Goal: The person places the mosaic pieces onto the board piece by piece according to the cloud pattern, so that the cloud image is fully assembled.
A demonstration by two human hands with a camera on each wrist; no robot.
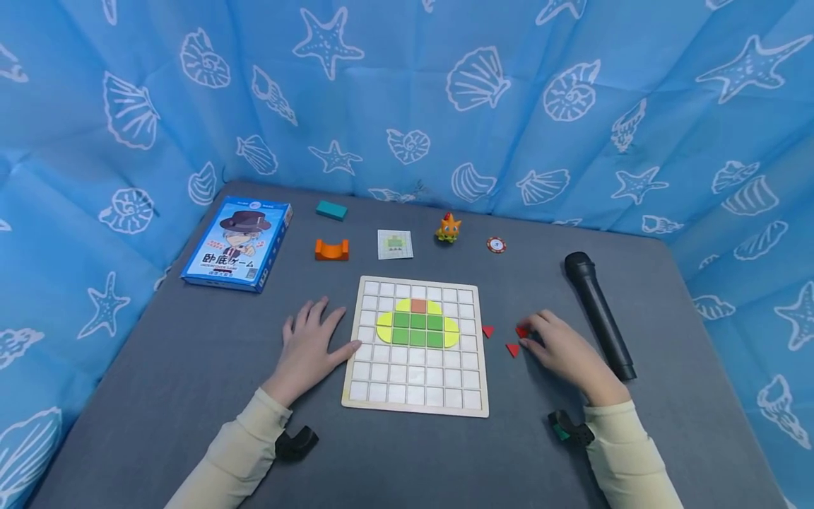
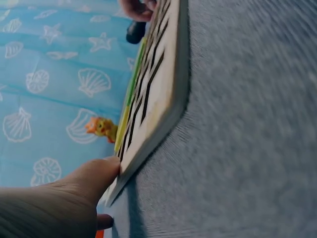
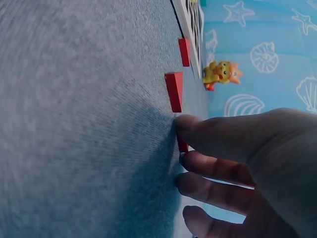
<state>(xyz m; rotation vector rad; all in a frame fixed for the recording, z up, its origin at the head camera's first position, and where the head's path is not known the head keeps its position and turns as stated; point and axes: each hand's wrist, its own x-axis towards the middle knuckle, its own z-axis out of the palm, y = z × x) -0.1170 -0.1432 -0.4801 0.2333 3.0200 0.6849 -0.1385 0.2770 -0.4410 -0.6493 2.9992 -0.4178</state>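
A wooden grid board lies flat on the grey table and carries yellow, green and orange tiles. My left hand rests flat beside it, fingers spread, its thumb touching the left edge of the board. To the right of the board lie three small red triangles. My right hand pinches the rightmost red triangle on the table with thumb and forefinger. In the right wrist view that red triangle shows between two fingertips. The other two red triangles lie loose.
A blue game box sits at the far left. A teal block, an orange arch block, a pattern card, an orange toy figure and a round chip lie behind the board. A black microphone lies right of my right hand. Blue curtains surround the table.
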